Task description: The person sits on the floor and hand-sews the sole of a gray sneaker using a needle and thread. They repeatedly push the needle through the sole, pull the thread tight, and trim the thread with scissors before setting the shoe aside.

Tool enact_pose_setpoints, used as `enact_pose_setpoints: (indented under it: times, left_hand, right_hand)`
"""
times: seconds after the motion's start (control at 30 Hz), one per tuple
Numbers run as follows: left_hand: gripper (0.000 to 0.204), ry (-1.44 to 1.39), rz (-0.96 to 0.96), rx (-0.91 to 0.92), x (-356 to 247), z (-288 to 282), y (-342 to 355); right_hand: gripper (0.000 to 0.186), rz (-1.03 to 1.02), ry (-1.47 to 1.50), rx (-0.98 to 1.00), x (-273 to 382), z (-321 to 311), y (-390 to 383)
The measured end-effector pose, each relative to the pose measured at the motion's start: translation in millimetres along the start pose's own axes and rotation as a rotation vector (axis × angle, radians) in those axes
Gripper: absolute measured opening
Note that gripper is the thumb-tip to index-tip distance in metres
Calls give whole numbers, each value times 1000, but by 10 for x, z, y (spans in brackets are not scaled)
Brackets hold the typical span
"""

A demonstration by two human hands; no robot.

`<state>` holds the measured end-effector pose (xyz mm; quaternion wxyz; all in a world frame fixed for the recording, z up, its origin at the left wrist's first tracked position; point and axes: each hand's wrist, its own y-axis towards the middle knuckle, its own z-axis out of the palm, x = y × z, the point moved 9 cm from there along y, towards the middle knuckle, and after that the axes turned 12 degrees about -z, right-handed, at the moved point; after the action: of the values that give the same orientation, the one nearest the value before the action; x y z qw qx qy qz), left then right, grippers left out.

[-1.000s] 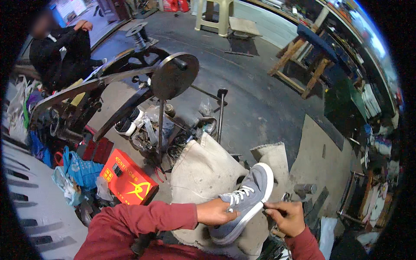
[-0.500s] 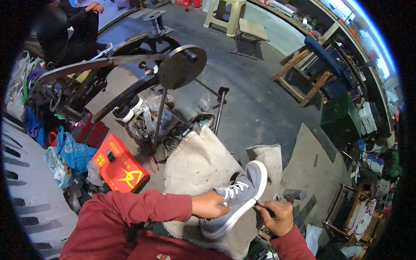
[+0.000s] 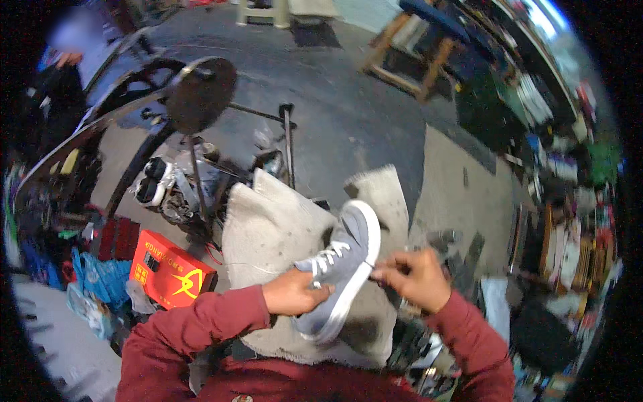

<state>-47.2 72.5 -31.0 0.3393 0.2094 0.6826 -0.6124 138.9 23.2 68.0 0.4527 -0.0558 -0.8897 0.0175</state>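
A gray canvas shoe (image 3: 347, 273) with white laces and a white sole sits over the person's lap, above a pale, spotted cloth (image 3: 268, 228); its toe points away, and its sole edge faces right. The left hand (image 3: 293, 293) grasps the shoe from the left, fingers wrapped over its upper below the laces, thumb pressed on top. At the sole's right edge, the right hand (image 3: 418, 276) has thumb and fingers pinched on a thin dark item (image 3: 371, 266), too small to identify.

Left of the cloth lies a red box (image 3: 167, 264) with yellow markings, next to a blue bag (image 3: 100, 271). Beyond them stands a dark metal machine with a round disc (image 3: 201, 96). Right of the cloth, a metallic cylinder (image 3: 442, 237) lies near a flat tan sheet (image 3: 457, 181) on the dark floor (image 3: 355, 127). Farther off are a blue-topped wooden stool (image 3: 439, 19) and, at upper left, another person in dark clothes (image 3: 59, 90).
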Motion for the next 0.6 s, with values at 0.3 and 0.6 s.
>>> enact_pose_setpoints:
  times: [0.3,0.6]
  left_hand:
    - [42,-132,-110,2,-100,-56,-150]
    - [43,-335,83,-33,-235,38,-278]
  right_hand:
    - [24,-97,-29,-74,40,-4,-15]
    - [21,-165,1,-199,-51,-13,-281]
